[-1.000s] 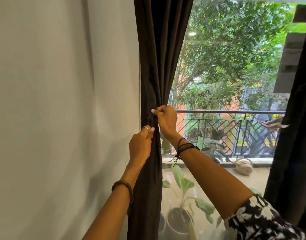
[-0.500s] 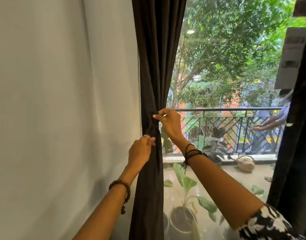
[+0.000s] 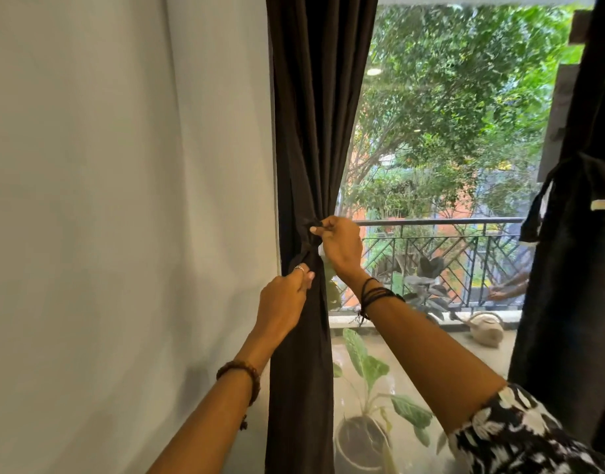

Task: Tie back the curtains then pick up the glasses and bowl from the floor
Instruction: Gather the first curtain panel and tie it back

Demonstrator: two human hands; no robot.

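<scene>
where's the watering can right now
In the head view the watering can sits low on the right, outside on the balcony floor at the foot of the railing, just left of the right-hand dark curtain.

dark brown curtain [image 3: 314, 131] beside the white wall, gathered and cinched at mid-height

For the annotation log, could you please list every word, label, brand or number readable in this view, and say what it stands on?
None: no readable text anywhere.
The dark curtain, the tie gripped by the left hand and right hand, the wall and the watering can all bear no lettering.
</scene>
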